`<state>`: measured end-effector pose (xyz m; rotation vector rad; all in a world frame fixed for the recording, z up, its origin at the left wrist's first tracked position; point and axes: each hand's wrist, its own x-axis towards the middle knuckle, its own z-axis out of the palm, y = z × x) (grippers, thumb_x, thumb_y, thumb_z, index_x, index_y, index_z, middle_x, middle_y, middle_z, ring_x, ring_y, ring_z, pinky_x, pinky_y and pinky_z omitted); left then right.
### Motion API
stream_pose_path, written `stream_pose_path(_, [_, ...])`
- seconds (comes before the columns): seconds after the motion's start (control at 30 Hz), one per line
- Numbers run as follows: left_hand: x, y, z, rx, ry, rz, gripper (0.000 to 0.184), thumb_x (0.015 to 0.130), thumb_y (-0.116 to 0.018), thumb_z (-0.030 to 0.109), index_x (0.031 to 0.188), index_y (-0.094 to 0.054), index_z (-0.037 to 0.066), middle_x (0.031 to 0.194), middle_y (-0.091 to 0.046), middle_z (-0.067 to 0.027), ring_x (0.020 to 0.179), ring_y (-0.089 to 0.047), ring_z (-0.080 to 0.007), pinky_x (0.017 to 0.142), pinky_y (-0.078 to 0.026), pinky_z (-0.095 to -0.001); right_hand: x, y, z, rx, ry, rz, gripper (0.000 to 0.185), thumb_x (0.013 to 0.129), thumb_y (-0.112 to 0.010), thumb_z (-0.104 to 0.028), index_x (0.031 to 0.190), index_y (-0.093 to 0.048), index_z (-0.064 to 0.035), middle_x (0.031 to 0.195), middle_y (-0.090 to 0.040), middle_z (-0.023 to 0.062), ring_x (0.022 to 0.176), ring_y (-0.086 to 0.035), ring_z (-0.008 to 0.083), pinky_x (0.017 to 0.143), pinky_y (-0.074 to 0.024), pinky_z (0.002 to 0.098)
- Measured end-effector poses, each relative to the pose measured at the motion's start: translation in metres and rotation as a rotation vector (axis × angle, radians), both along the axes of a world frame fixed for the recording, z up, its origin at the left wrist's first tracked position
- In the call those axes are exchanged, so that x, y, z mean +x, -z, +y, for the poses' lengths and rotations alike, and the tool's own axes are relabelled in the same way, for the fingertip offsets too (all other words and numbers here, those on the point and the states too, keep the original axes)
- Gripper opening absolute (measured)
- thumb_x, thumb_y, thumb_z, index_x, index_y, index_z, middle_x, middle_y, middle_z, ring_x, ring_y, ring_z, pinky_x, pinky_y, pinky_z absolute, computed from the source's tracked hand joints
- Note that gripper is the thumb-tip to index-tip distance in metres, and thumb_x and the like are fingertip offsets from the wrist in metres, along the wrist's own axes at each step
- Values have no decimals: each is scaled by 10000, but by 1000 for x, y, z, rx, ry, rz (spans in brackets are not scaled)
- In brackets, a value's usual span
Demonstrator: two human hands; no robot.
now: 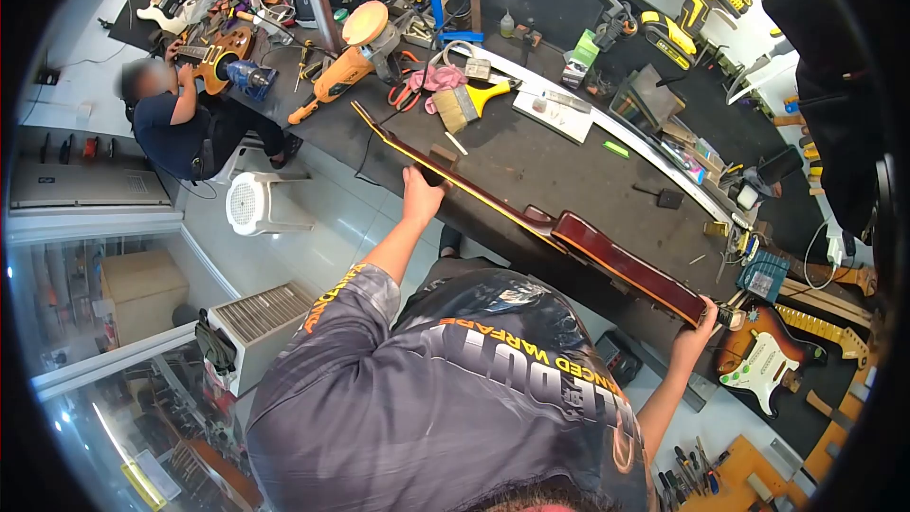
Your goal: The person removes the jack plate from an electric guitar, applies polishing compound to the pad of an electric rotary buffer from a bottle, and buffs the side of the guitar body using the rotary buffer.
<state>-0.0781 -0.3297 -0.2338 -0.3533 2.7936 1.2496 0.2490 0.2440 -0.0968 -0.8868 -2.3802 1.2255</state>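
Observation:
A dark red electric guitar (pixel 630 270) is turned on its edge along the front of the dark workbench (pixel 559 166), its body to the right and its headstock pointing to the far left. My left hand (pixel 423 194) is closed round the neck, near a small brown block (pixel 444 155) on the bench. At the other end, my right hand (pixel 698 324) grips the tail of the body. The guitar's front faces down toward me and is mostly hidden.
Beyond the neck lie a wide paintbrush (pixel 464 106), a pink cloth (pixel 444 79) and an orange polisher (pixel 353 71). A sunburst guitar (pixel 766 360) is close to my right hand. At the far left a co-worker (pixel 190 118) sits with another guitar, near a white stool (pixel 254 204).

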Motion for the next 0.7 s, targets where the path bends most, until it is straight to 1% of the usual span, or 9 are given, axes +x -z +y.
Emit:
stream_pose_path(0.2, [6, 0, -4, 24, 12, -20, 931, 831, -984, 255, 1562, -483, -28, 1527, -514, -269, 1438, -563, -487, 1233, -498, -510, -6, -22, -16, 98, -32, -25, 907, 769, -405, 308, 1576, -590, -61, 1498, -591, 116, 1445, -607, 276, 1268, -464, 401])
stream_pose_path(0.23, [7, -2, -7, 36, 8, -14, 968, 830, -984, 261, 1592, -461, -26, 1541, -503, -271, 1452, -555, -486, 1240, -493, -506, -5, -24, -16, 109, -15, -16, 926, 765, -401, 307, 1593, -581, -65, 1515, -582, 121, 1462, -595, 276, 1271, -462, 403])
stream_pose_path(0.27, [9, 6, -13, 24, 24, -18, 1043, 832, -989, 335, 1634, -424, -18, 1570, -489, -265, 1497, -520, -468, 1251, -481, -513, -10, -33, -26, 119, 2, -8, 945, 761, -397, 307, 1610, -572, -70, 1532, -572, 125, 1479, -583, 277, 1274, -460, 404])
stream_pose_path(0.37, [15, 13, -20, 31, 32, -21, 1087, 841, -980, 335, 1675, -379, -15, 1575, -483, -262, 1507, -505, -480, 1254, -479, -519, -15, -43, -45, 147, 70, 1, 975, 758, -408, 287, 1655, -543, -72, 1581, -541, 147, 1529, -543, 296, 1306, -429, 420])
stream_pose_path(0.4, [16, 16, -23, -1, 62, 2, 1176, 839, -983, 337, 1732, -306, -20, 1590, -464, -251, 1432, -576, -452, 1206, -521, -503, -15, -45, -47, 157, 93, 7, 982, 758, -416, 277, 1668, -533, -70, 1596, -529, 156, 1546, -529, 305, 1320, -414, 427])
stream_pose_path(0.5, [20, 12, -25, 2, 38, -71, 1241, 837, -987, 332, 1766, -249, -31, 1599, -447, -239, 1310, -655, -398, 1140, -566, -479, -14, -53, -51, 331, 70, -45, 982, 744, -431, 241, 1684, -509, -35, 1639, -507, 180, 1608, -467, 343, 1380, -329, 462])
stream_pose_path(0.53, [22, 7, -26, 29, 42, -103, 1275, 836, -989, 325, 1779, -214, -44, 1608, -431, -229, 1209, -691, -356, 1081, -595, -462, -14, -56, -53, 354, 64, -40, 987, 735, -432, 231, 1686, -502, -25, 1652, -499, 184, 1622, -450, 351, 1393, -302, 470])
stream_pose_path(0.6, [25, 5, -26, 56, 42, -112, 1268, 837, -987, 317, 1776, -217, -45, 1610, -431, -228, 1214, -689, -355, 1081, -596, -464, -15, -63, -58, 396, 42, -30, 998, 718, -435, 210, 1691, -490, -5, 1678, -485, 192, 1650, -416, 367, 1418, -248, 488])
stream_pose_path(0.7, [26, -2, -30, 67, 35, -122, 1242, 843, -973, 281, 1778, -221, -38, 1616, -427, -225, 1222, -686, -351, 1074, -600, -463, -19, -75, -67, 440, 19, -30, 1013, 699, -420, 197, 1691, -488, 3, 1713, -463, 198, 1686, -369, 365, 1426, -225, 502])
